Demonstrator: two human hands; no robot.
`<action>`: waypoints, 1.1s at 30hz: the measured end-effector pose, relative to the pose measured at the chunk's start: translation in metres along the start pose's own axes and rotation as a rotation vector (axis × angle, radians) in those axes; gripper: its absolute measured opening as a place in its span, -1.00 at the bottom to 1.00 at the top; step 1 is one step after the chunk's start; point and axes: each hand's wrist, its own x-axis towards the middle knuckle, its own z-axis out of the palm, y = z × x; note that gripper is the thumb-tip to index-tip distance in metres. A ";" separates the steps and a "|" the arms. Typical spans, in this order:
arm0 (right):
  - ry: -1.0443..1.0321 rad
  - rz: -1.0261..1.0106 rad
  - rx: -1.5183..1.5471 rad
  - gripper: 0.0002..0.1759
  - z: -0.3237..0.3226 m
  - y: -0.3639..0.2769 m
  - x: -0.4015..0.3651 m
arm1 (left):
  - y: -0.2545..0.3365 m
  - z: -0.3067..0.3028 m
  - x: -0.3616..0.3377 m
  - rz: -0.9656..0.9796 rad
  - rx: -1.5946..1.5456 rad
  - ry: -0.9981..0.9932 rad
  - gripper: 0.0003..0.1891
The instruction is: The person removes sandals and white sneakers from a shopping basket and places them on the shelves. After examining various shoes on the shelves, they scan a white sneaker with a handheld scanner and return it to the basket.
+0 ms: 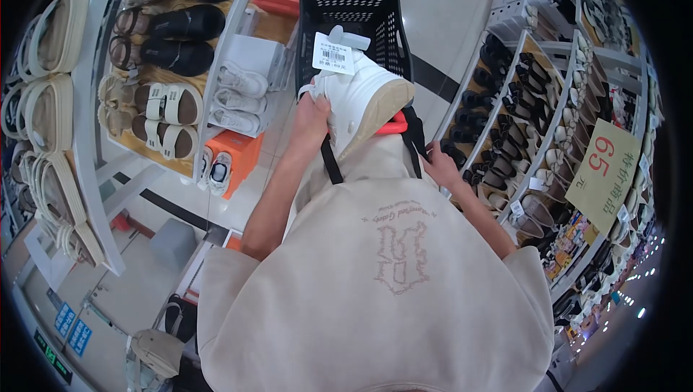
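Observation:
My left hand (312, 116) is closed around a white shoe (354, 99), held up over the near end of a black shopping basket (354, 2). The shoe is tilted, with its beige sole (390, 105) facing right. A white price tag (333, 54) with a barcode hangs on it. Beneath the shoe, part of a red grip (393, 125) shows between black handle arms (414, 139). My right hand (442, 166) is at the right black arm of the basket handle, its fingers curled and partly hidden there.
Shelves of sandals (184, 42) stand on the left, with white sneakers (242, 92) and an orange shoebox (240, 157) beside them. Racks of shoes (520, 96) line the right, with a yellow price sign (603, 175). Tiled floor (447, 9) lies beyond the basket.

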 end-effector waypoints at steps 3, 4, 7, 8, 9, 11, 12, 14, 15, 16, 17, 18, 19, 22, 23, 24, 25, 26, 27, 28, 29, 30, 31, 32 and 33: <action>0.028 0.064 0.182 -0.41 -0.006 -0.008 -0.019 | -0.001 0.001 -0.001 0.042 0.004 0.002 -0.35; 0.081 0.086 0.311 -0.41 0.000 -0.004 -0.022 | 0.000 0.000 -0.002 -0.028 0.000 0.012 -0.30; 0.163 0.090 0.455 -0.38 0.005 0.011 -0.027 | 0.005 0.000 -0.004 -0.112 -0.022 -0.006 -0.23; 0.192 0.069 0.469 -0.35 0.005 0.017 -0.029 | 0.007 0.000 -0.004 -0.124 -0.039 -0.032 -0.21; 0.194 0.069 0.469 -0.35 -0.001 0.015 -0.036 | 0.011 0.004 -0.003 -0.123 -0.040 -0.034 -0.21; 0.019 0.069 0.780 -0.37 -0.025 0.004 -0.059 | 0.020 0.013 -0.003 -0.106 -0.189 0.039 -0.12; 0.020 0.065 0.781 -0.37 -0.035 0.005 -0.064 | 0.018 0.010 -0.001 -0.102 -0.187 0.039 -0.12; -0.292 0.078 0.641 -0.35 -0.053 0.018 -0.073 | 0.011 0.004 0.001 -0.122 -0.197 0.017 -0.15; -0.347 0.102 0.634 -0.33 -0.057 0.025 -0.073 | 0.014 0.004 0.003 -0.116 -0.194 0.018 -0.15; -0.346 0.096 0.634 -0.33 -0.059 0.029 -0.070 | 0.018 0.006 0.004 -0.148 -0.186 0.013 -0.15; -0.335 -0.024 0.604 -0.32 -0.057 0.033 -0.066 | 0.021 0.006 0.005 -0.181 -0.176 0.008 -0.15; -0.323 -0.142 0.575 -0.30 -0.055 0.035 -0.062 | 0.019 0.004 0.007 -0.179 -0.171 0.010 -0.15; -0.254 -0.133 0.268 -0.28 -0.054 0.037 -0.053 | 0.012 0.000 0.008 -0.173 -0.123 0.004 -0.16; -0.005 -0.110 -0.227 -0.30 -0.037 0.013 -0.032 | -0.002 -0.007 0.010 -0.154 -0.077 0.007 -0.16; 0.016 -0.106 -0.253 -0.37 -0.040 0.003 -0.029 | -0.005 -0.007 0.010 -0.139 -0.083 0.016 -0.15; 0.016 -0.105 -0.253 -0.37 -0.047 -0.006 -0.033 | -0.004 -0.007 0.011 -0.140 -0.084 0.015 -0.15; -0.053 -0.039 -0.204 -0.38 -0.056 -0.013 -0.036 | -0.002 -0.007 0.012 -0.064 -0.054 -0.036 -0.25; -0.123 0.027 -0.156 -0.39 -0.063 -0.017 -0.039 | 0.000 -0.007 0.012 0.011 -0.025 -0.086 -0.34; -0.124 0.027 -0.159 -0.39 -0.068 -0.016 -0.044 | 0.004 -0.009 0.012 0.010 -0.027 -0.084 -0.34; -0.120 -0.034 -0.176 -0.40 -0.074 -0.011 -0.052 | 0.009 -0.010 0.012 -0.114 -0.014 -0.078 -0.14; -0.115 -0.095 -0.193 -0.41 -0.077 -0.005 -0.057 | 0.014 -0.010 0.012 -0.238 -0.001 -0.073 0.08; -0.116 -0.096 -0.195 -0.41 -0.080 0.003 -0.059 | 0.022 -0.006 0.010 -0.238 -0.003 -0.071 0.08; -0.098 -0.163 -0.194 -0.42 -0.083 0.010 -0.062 | 0.032 0.001 0.007 -0.215 -0.011 -0.057 0.11; -0.080 -0.229 -0.191 -0.43 -0.084 0.015 -0.063 | 0.036 0.004 0.004 -0.194 -0.018 -0.043 0.14; -0.083 -0.229 -0.188 -0.43 -0.088 0.013 -0.064 | 0.032 0.002 0.004 -0.197 -0.017 -0.043 0.14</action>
